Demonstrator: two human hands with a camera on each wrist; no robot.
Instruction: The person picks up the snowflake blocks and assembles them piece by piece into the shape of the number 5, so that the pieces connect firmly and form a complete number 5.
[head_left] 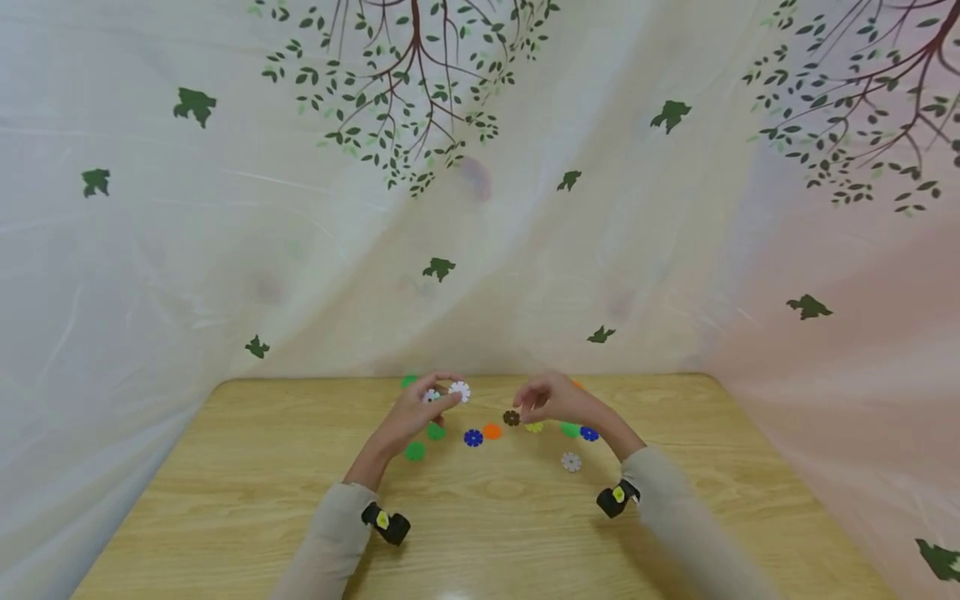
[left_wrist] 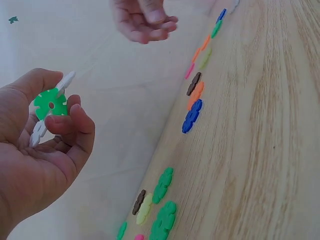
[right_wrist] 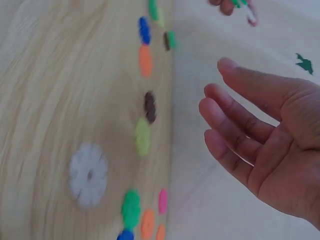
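My left hand (head_left: 416, 414) is raised above the back of the table and pinches a small joined piece. In the left wrist view, that piece is a green notched disc (left_wrist: 43, 98) with a white notched disc (left_wrist: 67, 82) slotted in on one side and another white disc (left_wrist: 38, 133) on the opposite side. My right hand (right_wrist: 265, 135) hovers with loosely bent, parted fingers and nothing between them. Below it, a brown disc (right_wrist: 150, 106) and a yellow-green disc (right_wrist: 142, 136) lie on the table, apart from the fingers.
Several loose notched discs lie along the wooden table (head_left: 495, 533), including a blue disc (head_left: 473, 437), an orange disc (head_left: 492, 431), a green disc (head_left: 415, 451) and a white disc (head_left: 572, 462). Behind the far edge hangs a pale cloth (head_left: 510, 317) printed with leaves.
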